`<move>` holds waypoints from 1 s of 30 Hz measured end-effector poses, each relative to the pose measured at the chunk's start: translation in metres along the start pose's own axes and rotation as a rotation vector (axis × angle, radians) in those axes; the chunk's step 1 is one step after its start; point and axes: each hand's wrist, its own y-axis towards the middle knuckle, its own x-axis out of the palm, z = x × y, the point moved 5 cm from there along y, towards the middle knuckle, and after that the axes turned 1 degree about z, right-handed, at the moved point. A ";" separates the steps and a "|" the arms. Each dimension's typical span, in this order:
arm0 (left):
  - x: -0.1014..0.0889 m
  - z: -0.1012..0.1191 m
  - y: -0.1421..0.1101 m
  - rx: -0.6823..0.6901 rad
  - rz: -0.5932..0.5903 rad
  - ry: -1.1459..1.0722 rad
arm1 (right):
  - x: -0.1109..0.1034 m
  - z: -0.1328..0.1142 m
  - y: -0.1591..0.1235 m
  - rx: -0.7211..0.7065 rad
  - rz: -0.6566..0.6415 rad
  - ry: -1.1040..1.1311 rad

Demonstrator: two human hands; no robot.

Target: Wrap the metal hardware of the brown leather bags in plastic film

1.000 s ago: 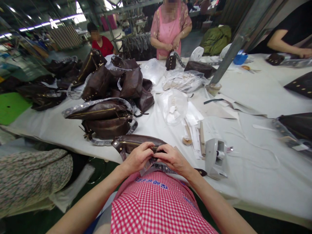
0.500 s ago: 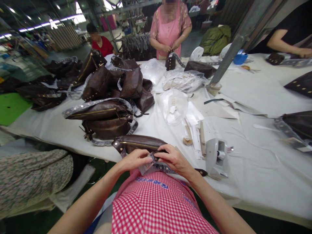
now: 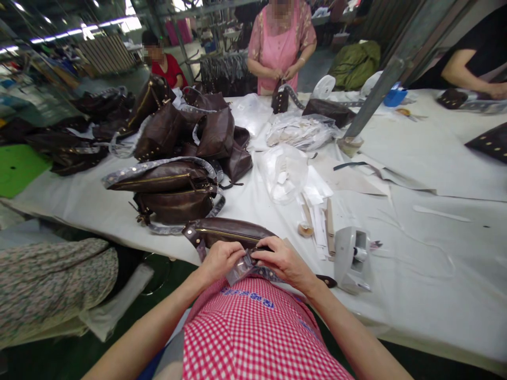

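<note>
One left hand (image 3: 222,260): thumb and fingers nearly together, pinching clear film (image 3: 238,271).
Right hand (image 3: 284,262): half-curled beside it, seemingly steadying; exact hold hidden.
Brown bag (image 3: 229,229): near edge of worktop (image 3: 428,295), 11 o'clock of the hands, probably set close for control.
Grey dispenser (image 3: 345,258): 3 o'clock, presumably for easy reach.

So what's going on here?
A person's hands are at a dark brown bag on the table. The left hand pinches clear plastic film; the right hand touches a dark part beside it. More bags are piled farther back, and a grey tape dispenser stands to the right.
</note>
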 end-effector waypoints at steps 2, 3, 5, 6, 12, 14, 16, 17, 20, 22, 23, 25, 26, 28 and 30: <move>-0.001 0.003 -0.001 0.009 -0.010 -0.015 | 0.002 0.000 0.000 0.007 -0.010 -0.011; 0.000 0.001 -0.001 -0.017 -0.026 -0.083 | 0.003 0.000 -0.001 0.009 -0.011 -0.014; 0.003 -0.004 -0.002 -0.081 -0.062 -0.256 | 0.003 0.001 -0.001 0.008 -0.011 -0.017; 0.005 -0.006 -0.003 -0.104 -0.087 -0.326 | 0.002 0.001 0.000 0.005 -0.008 -0.017; 0.010 0.001 -0.011 -0.053 -0.076 -0.155 | 0.001 0.004 0.001 0.011 0.033 -0.029; 0.010 0.005 -0.013 -0.005 -0.033 -0.103 | 0.002 0.005 0.001 0.031 0.047 -0.028; 0.013 0.002 -0.014 0.006 -0.020 -0.153 | 0.003 0.006 0.002 0.041 0.050 -0.021; 0.015 -0.001 -0.014 0.001 -0.018 -0.195 | 0.004 0.006 0.002 0.041 0.048 -0.018; 0.018 -0.013 -0.013 -0.008 -0.007 -0.295 | 0.004 0.008 0.002 0.038 0.047 -0.004; 0.017 -0.018 -0.011 0.000 0.005 -0.317 | 0.003 0.009 0.002 0.041 0.052 0.010; 0.016 -0.019 -0.010 0.003 0.008 -0.330 | 0.002 0.009 0.002 0.042 0.054 0.016; 0.014 -0.018 -0.009 0.007 0.008 -0.364 | 0.000 0.009 0.003 0.047 0.062 0.027; 0.012 -0.017 -0.009 0.009 0.009 -0.377 | -0.001 0.009 0.003 0.048 0.063 0.029; 0.010 -0.015 -0.008 0.005 0.020 -0.362 | -0.002 0.008 0.004 0.047 0.058 0.026; 0.008 -0.013 -0.008 0.010 0.032 -0.298 | -0.002 0.008 0.005 0.046 0.054 0.022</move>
